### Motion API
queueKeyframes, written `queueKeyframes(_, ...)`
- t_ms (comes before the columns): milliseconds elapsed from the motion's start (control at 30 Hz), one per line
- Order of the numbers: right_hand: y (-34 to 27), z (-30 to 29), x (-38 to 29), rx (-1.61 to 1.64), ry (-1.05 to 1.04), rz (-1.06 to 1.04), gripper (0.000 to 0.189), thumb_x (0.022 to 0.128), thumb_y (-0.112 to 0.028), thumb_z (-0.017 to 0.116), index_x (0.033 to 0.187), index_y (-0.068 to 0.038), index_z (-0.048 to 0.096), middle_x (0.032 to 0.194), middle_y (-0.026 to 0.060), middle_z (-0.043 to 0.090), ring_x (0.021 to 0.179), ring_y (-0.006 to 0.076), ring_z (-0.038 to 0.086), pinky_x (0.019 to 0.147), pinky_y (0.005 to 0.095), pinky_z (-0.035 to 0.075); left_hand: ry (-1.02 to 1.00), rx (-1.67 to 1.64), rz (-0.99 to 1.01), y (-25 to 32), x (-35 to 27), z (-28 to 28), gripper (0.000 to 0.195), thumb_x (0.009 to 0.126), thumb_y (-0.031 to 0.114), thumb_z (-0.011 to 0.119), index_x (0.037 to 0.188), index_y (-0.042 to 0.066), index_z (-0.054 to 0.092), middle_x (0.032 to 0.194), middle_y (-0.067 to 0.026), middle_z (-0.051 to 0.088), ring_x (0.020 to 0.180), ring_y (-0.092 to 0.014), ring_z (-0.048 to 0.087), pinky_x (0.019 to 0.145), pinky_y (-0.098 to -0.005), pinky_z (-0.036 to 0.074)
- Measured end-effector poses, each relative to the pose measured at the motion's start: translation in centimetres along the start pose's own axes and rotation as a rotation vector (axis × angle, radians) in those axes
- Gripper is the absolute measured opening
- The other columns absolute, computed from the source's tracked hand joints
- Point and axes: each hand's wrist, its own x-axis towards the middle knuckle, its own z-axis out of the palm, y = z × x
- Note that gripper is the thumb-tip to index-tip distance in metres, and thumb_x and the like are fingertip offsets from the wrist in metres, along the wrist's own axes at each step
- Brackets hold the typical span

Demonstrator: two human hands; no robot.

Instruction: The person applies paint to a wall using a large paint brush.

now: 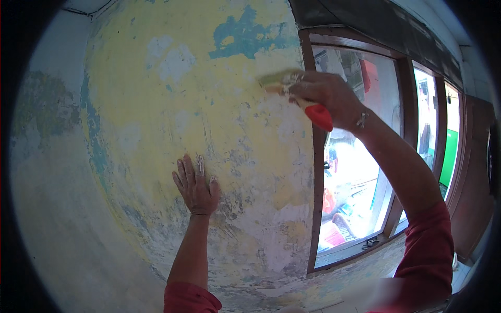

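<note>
My right hand (332, 92), spattered with white on the fingers and wrist, grips a wide flat paintbrush (319, 115) with a red-ended handle. The brush's pale head is blurred and points left, at the upper right of the wall near the window frame. Whether it touches the wall I cannot tell. Lower down, my left hand (197, 193) lies palm down against the wall (250, 144), fingers apart and holding nothing; white residue covers its index finger and thumb tip. The wall is patchy, with worn yellow paint, white areas, grey marks and a turquoise patch (244, 35) near the top.
To the right, a brown wooden window frame (319, 203) borders the wall and holds glass panes. Small dark items (370, 242) lie on its sill. A dark panel (375, 23) runs above the window. At the left, a whitish wall (58, 187) meets the yellow one.
</note>
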Motion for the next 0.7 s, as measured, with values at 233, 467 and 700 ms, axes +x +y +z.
queueKeyframes(233,3.5,0.7,2.0,-0.122,-0.015,0.064,0.021,0.079,-0.015,0.068,0.099,-0.014,0.066,0.096,0.0081,0.068,0.089,0.0289,0.067,0.077,0.0416,0.054,-0.012,-0.021,-0.001,0.7,0.3,0.1,0.066,0.085,0.034,0.048,0.147,0.011,0.038,0.155,-0.0217,0.023,0.144,-0.042,0.017,0.115,-0.0592,0.007)
queueKeyframes(467,4.9,-1.6,2.4,-0.121,0.124,0.006,0.019,0.079,-0.012,0.067,0.098,-0.014,0.067,0.093,0.0075,0.069,0.086,0.0306,0.067,0.077,0.0426,0.053,-0.031,-0.021,-0.01,1.2,0.4,0.3,0.066,0.085,0.034,0.049,0.146,0.011,0.038,0.156,-0.0219,0.022,0.144,-0.042,0.017,0.115,-0.0588,0.008)
queueKeyframes(700,3.1,-2.2,0.7,0.024,-0.144,0.208,0.021,0.079,-0.018,0.075,0.097,-0.01,0.068,0.094,0.0083,0.069,0.086,0.0261,0.068,0.076,0.0384,0.053,-0.005,0.002,-0.005,0.4,0.1,0.0,0.066,0.085,0.034,0.05,0.146,0.011,0.038,0.155,-0.0222,0.023,0.144,-0.043,0.018,0.114,-0.0603,0.01)
